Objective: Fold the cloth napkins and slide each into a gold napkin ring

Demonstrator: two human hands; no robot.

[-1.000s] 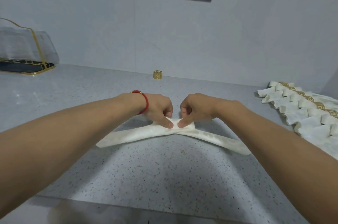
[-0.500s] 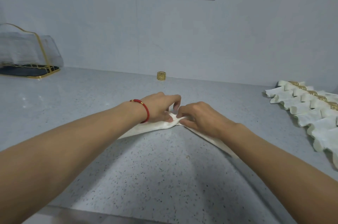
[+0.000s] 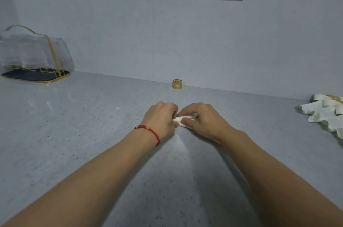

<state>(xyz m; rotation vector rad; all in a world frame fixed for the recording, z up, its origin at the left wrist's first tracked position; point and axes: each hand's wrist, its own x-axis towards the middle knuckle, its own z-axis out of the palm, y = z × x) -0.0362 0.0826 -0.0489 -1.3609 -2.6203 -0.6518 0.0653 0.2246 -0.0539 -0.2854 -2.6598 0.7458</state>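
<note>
I read both hands together mid-counter: left hand [image 3: 161,117] and right hand [image 3: 202,121] pinch the bunched napkin [image 3: 182,120] between them, presumably to keep the fold tight. Gold ring [image 3: 177,84] waits by the wall; finished napkins [image 3: 323,113] lie far right.

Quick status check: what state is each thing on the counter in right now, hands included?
napkin: bunched small, gripped between both hands
left hand: curled on the napkin
right hand: curled on the napkin
gold ring: empty, upright near the wall
finished napkins: folded, piled at right edge
</note>
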